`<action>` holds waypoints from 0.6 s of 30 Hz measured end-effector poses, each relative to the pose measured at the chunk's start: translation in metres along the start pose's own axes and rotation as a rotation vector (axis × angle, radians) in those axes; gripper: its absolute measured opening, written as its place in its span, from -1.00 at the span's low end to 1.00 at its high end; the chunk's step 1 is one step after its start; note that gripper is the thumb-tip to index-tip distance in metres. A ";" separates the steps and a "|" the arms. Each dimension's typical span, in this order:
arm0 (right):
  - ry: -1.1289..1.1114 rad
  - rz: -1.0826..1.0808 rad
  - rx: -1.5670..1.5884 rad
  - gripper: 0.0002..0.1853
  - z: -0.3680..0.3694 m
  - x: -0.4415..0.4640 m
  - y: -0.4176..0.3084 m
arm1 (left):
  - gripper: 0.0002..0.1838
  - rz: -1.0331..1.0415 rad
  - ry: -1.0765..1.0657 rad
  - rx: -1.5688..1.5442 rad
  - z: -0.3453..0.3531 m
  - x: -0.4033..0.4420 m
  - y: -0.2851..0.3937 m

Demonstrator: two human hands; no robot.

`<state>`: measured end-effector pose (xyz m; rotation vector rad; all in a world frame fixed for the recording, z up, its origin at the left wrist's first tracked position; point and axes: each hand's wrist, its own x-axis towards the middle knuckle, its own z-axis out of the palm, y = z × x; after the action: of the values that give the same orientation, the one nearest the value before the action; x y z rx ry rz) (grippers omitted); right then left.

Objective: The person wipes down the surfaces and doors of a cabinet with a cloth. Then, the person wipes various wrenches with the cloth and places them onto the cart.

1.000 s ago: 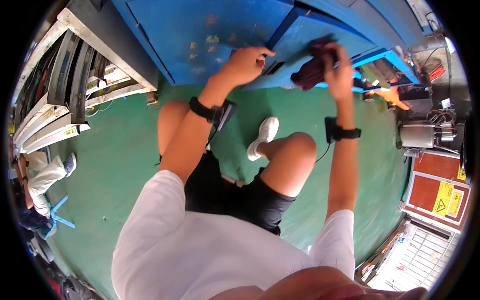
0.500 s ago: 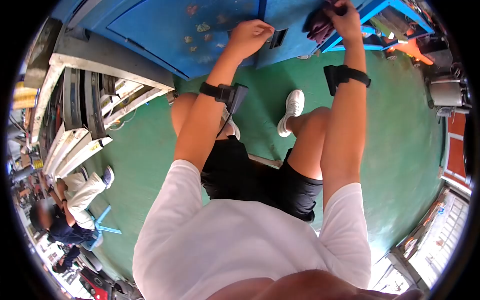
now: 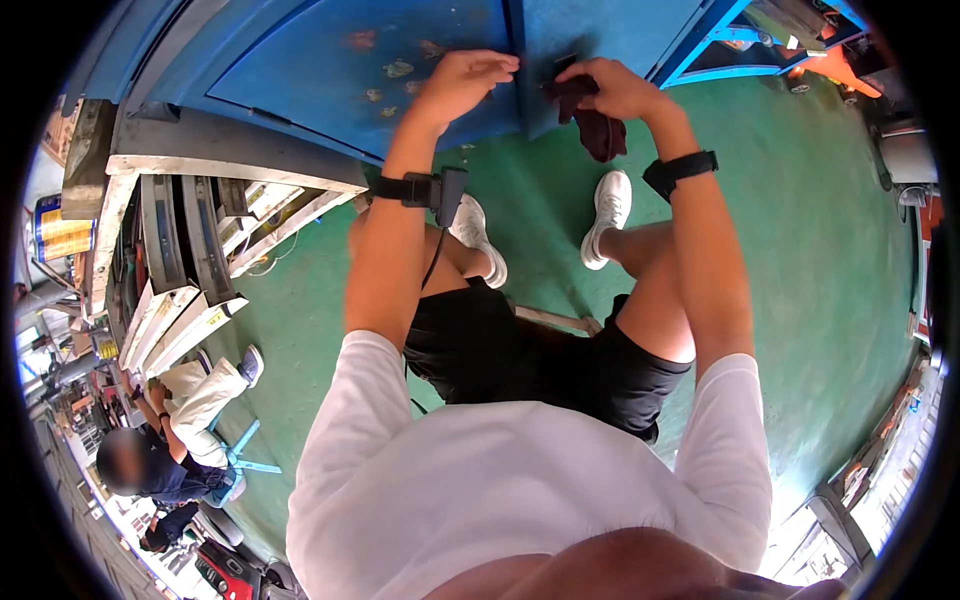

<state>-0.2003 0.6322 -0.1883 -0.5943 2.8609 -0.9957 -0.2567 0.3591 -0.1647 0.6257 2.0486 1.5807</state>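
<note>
A dark maroon cloth (image 3: 602, 135) hangs bunched from my right hand (image 3: 622, 92), whose fingers are closed on it. This hand is in front of the right blue cabinet door (image 3: 640, 30), near the door's inner edge; the cloth and fingers hide part of the dark handle recess. My left hand (image 3: 462, 88) is beside the gap between the doors, over the left blue door (image 3: 310, 75). Its fingers are loosely bent and somewhat apart, with nothing visible in them. Whether its fingertips touch the door I cannot tell. Worn, peeling patches mark the left door.
On the left, a rack (image 3: 240, 168) holds long metal profiles. A person (image 3: 160, 455) sits on a blue stool (image 3: 245, 450) at the lower left. A blue metal frame (image 3: 725, 50) with an orange object (image 3: 840, 68) stands at the upper right. The floor (image 3: 820, 230) is green.
My right hand has moved left and down with the cloth, from the outer part of the right door toward the door gap. My left hand has shifted slightly left. The view has moved a little.
</note>
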 end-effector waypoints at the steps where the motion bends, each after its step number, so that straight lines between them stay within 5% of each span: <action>1: -0.055 0.057 -0.049 -0.48 0.003 0.001 -0.001 | -0.63 0.047 -0.014 -0.002 0.001 -0.001 -0.003; 7: -0.169 0.187 -0.087 -0.30 0.010 -0.004 0.017 | -0.56 0.059 0.017 0.032 0.008 -0.005 -0.010; 12: -0.195 0.070 0.005 -0.03 0.032 -0.007 0.031 | -0.48 0.067 -0.027 0.024 0.012 -0.011 -0.010; 18: -0.233 0.132 -0.012 -0.04 0.030 -0.007 0.024 | -0.39 0.092 0.039 -0.098 0.036 -0.023 -0.013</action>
<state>-0.1969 0.6339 -0.2269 -0.4796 2.6634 -0.8312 -0.2172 0.3687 -0.1836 0.6669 1.9818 1.7469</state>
